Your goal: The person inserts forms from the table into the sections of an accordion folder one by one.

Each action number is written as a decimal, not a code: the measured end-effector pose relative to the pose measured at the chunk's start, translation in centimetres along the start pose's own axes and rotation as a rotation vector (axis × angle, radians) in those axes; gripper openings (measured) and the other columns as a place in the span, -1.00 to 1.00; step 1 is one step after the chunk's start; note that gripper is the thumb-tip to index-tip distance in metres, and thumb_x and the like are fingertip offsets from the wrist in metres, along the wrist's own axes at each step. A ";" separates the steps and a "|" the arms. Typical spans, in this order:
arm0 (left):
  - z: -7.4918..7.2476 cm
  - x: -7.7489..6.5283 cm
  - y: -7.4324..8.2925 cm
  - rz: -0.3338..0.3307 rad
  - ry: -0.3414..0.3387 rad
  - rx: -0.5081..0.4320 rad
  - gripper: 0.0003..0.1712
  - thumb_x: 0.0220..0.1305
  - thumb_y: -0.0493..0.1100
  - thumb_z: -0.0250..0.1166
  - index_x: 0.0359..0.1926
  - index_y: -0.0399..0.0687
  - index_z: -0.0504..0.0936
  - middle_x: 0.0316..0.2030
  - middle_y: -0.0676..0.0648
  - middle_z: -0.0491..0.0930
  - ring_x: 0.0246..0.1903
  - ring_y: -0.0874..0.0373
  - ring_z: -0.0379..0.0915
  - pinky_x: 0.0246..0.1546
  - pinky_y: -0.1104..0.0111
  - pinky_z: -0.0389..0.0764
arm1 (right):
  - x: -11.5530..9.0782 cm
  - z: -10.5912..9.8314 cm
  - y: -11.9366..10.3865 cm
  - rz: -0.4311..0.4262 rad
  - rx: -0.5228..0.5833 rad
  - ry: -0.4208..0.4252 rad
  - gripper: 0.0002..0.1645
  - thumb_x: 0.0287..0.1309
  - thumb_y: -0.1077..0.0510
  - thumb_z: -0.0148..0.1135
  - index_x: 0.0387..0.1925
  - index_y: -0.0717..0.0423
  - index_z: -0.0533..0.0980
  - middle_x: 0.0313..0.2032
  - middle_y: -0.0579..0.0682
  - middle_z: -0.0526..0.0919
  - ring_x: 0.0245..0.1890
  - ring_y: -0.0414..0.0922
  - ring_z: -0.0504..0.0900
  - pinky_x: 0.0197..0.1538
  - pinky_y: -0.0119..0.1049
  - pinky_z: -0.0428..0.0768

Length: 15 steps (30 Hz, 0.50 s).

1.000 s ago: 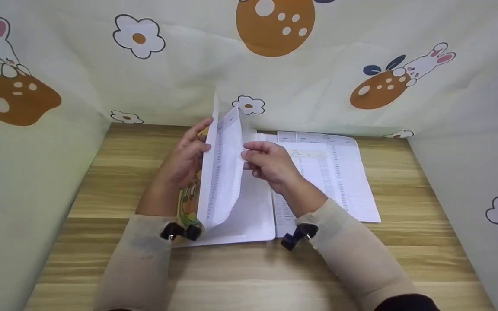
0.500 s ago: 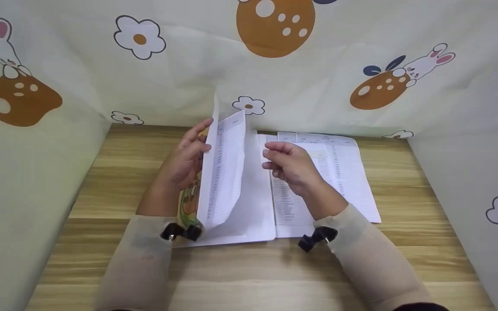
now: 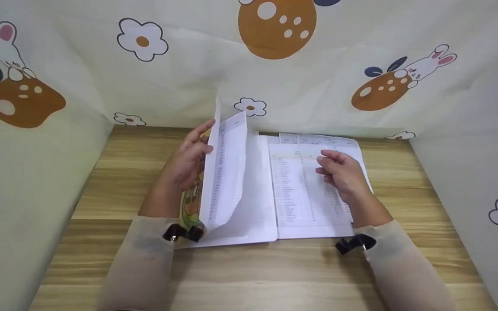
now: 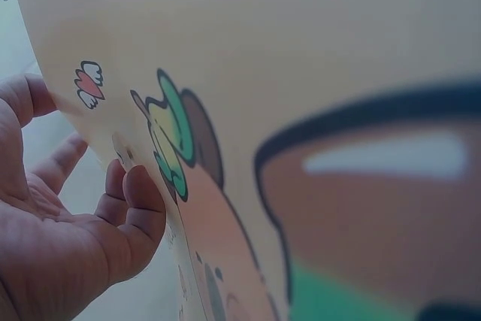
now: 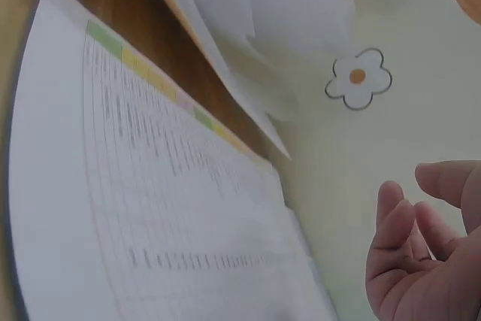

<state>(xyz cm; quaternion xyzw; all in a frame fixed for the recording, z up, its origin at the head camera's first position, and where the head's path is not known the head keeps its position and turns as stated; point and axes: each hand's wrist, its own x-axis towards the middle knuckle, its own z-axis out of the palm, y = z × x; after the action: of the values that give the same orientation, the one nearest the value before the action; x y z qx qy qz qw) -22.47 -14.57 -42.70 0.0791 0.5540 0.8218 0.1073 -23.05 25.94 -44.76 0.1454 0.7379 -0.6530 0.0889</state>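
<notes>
Cover [image 4: 278,110] stands raised at left, held in my left hand [image 3: 185,166]; my right hand [image 3: 344,175] hovers over the right sheet [image 3: 296,194], fingertips narrowly parted.

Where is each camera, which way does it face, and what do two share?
Head: on the head, facing forward and down at printed sheets, raised page and table; left hand, right hand and both forearms show.
Left wrist: on that wrist, facing the raised page's cartoon side; left hand shows.
Right wrist: on that wrist, facing across the printed sheets toward the flowered cloth; right hand shows.
Head and left wrist share left hand and raised page.
</notes>
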 end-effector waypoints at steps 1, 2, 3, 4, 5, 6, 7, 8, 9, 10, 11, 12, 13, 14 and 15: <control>0.0 0.0 0.0 0.000 0.000 0.002 -0.20 0.41 -0.35 0.04 0.64 0.14 0.26 0.17 -0.26 0.44 0.12 -0.21 0.56 -0.10 0.28 0.70 | 0.1 -0.6 0.4 -0.001 -0.007 0.017 -0.50 0.41 0.01 0.39 0.30 -0.02 0.54 -0.04 -0.15 0.73 -0.17 -0.23 0.77 -0.18 -0.41 0.64; 0.0 0.0 0.0 -0.001 0.002 -0.002 -0.19 0.41 -0.35 0.04 0.64 0.14 0.26 0.16 -0.27 0.44 0.11 -0.21 0.56 -0.11 0.28 0.70 | 0.3 -1.2 0.7 -0.001 -0.008 0.028 -0.47 0.41 0.02 0.39 0.33 0.01 0.53 -0.06 -0.18 0.74 -0.16 -0.23 0.76 -0.16 -0.40 0.64; 0.0 0.0 0.0 -0.001 0.001 -0.004 -0.19 0.41 -0.35 0.03 0.64 0.14 0.25 0.15 -0.26 0.44 0.10 -0.20 0.56 -0.12 0.28 0.70 | 0.4 -1.8 1.1 -0.004 -0.019 0.038 -0.43 0.41 0.02 0.39 0.37 0.03 0.51 -0.07 -0.19 0.74 -0.13 -0.23 0.77 -0.15 -0.39 0.64; 0.0 0.0 0.0 -0.001 0.002 -0.005 -0.18 0.40 -0.35 0.03 0.65 0.13 0.25 0.14 -0.25 0.43 0.09 -0.20 0.57 -0.12 0.28 0.70 | 0.4 -2.2 1.5 -0.005 -0.035 0.049 -0.39 0.41 0.02 0.39 0.40 0.06 0.49 -0.08 -0.21 0.74 -0.11 -0.22 0.77 -0.13 -0.38 0.64; 0.0 0.0 0.0 -0.001 0.002 -0.006 -0.18 0.40 -0.35 0.03 0.65 0.13 0.25 0.12 -0.25 0.43 0.09 -0.19 0.57 -0.12 0.28 0.70 | 0.5 -2.6 1.8 -0.006 -0.052 0.060 -0.36 0.41 0.02 0.39 0.43 0.08 0.47 -0.08 -0.22 0.74 -0.09 -0.20 0.77 -0.12 -0.37 0.64; 0.0 0.0 0.0 -0.001 0.003 -0.006 -0.18 0.40 -0.35 0.04 0.64 0.13 0.25 0.12 -0.24 0.43 0.09 -0.19 0.56 -0.13 0.28 0.70 | 0.6 -3.0 2.1 -0.009 -0.084 0.072 -0.32 0.41 0.02 0.38 0.45 0.10 0.45 -0.07 -0.22 0.74 -0.06 -0.19 0.76 -0.10 -0.35 0.66; 0.0 0.0 0.0 -0.002 0.003 -0.005 -0.18 0.40 -0.35 0.04 0.65 0.13 0.25 0.12 -0.24 0.43 0.09 -0.19 0.56 -0.13 0.28 0.70 | 0.6 -3.3 2.4 -0.008 -0.120 0.082 -0.29 0.41 0.01 0.38 0.48 0.12 0.43 -0.07 -0.22 0.72 -0.04 -0.17 0.75 -0.08 -0.34 0.66; 0.0 0.0 0.0 -0.003 0.003 -0.004 -0.18 0.40 -0.35 0.04 0.65 0.13 0.25 0.12 -0.24 0.43 0.09 -0.18 0.57 -0.13 0.28 0.70 | 0.7 -3.5 2.7 -0.003 -0.154 0.092 -0.29 0.41 0.01 0.38 0.48 0.11 0.43 -0.03 -0.19 0.71 -0.02 -0.14 0.73 -0.06 -0.33 0.67; 0.0 0.0 0.0 -0.003 0.003 -0.006 -0.18 0.40 -0.35 0.04 0.65 0.13 0.25 0.12 -0.24 0.43 0.08 -0.18 0.57 -0.13 0.29 0.70 | 0.7 -3.6 2.9 0.001 -0.197 0.105 -0.29 0.41 0.01 0.38 0.49 0.11 0.43 0.03 -0.14 0.69 0.00 -0.11 0.71 -0.04 -0.32 0.67; 0.0 0.0 0.0 -0.003 0.002 -0.006 -0.18 0.40 -0.35 0.04 0.65 0.12 0.25 0.11 -0.24 0.44 0.08 -0.17 0.57 -0.13 0.29 0.70 | 0.7 -3.7 3.1 0.009 -0.241 0.117 -0.29 0.41 0.00 0.37 0.49 0.09 0.44 0.06 -0.10 0.66 0.02 -0.10 0.68 -0.02 -0.33 0.66; 0.0 0.0 0.0 -0.003 0.001 -0.006 -0.18 0.40 -0.35 0.04 0.65 0.12 0.25 0.12 -0.24 0.44 0.08 -0.17 0.57 -0.14 0.29 0.70 | 0.8 -3.7 3.3 0.015 -0.282 0.125 -0.29 0.41 0.01 0.37 0.49 0.08 0.44 0.11 -0.05 0.64 0.04 -0.08 0.65 0.00 -0.32 0.65; 0.0 0.0 0.0 -0.003 0.000 -0.007 -0.18 0.40 -0.35 0.04 0.65 0.12 0.25 0.12 -0.24 0.44 0.07 -0.16 0.58 -0.14 0.29 0.70 | 0.8 -3.8 3.5 0.020 -0.326 0.132 -0.29 0.40 0.00 0.37 0.49 0.07 0.44 0.16 0.00 0.61 0.06 -0.07 0.62 0.03 -0.32 0.64; 0.0 0.0 0.0 -0.003 0.000 -0.009 -0.18 0.40 -0.36 0.04 0.65 0.12 0.25 0.12 -0.25 0.44 0.06 -0.16 0.58 -0.15 0.29 0.70 | 0.8 -3.8 3.6 0.024 -0.363 0.134 -0.28 0.39 -0.01 0.37 0.50 0.07 0.44 0.21 0.04 0.59 0.09 -0.04 0.60 0.06 -0.32 0.61; 0.0 0.0 0.0 -0.002 0.000 -0.010 -0.19 0.40 -0.36 0.04 0.64 0.12 0.26 0.12 -0.26 0.43 0.06 -0.16 0.58 -0.15 0.30 0.70 | 0.7 -3.8 3.8 0.021 -0.398 0.134 -0.26 0.39 -0.01 0.38 0.50 0.07 0.43 0.25 0.07 0.58 0.13 -0.02 0.58 0.10 -0.31 0.58; 0.0 0.0 0.0 -0.001 0.001 -0.013 -0.19 0.40 -0.36 0.04 0.64 0.12 0.26 0.13 -0.26 0.43 0.06 -0.16 0.58 -0.16 0.30 0.69 | 0.7 -3.9 3.9 0.014 -0.438 0.135 -0.25 0.38 -0.02 0.38 0.51 0.08 0.42 0.28 0.10 0.57 0.16 0.00 0.57 0.13 -0.29 0.56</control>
<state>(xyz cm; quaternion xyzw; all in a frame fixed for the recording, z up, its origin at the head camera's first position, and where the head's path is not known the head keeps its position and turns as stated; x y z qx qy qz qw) -22.46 -14.55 -42.72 0.0777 0.5489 0.8252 0.1081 -22.22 30.25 -48.16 0.1711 0.8653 -0.4655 0.0732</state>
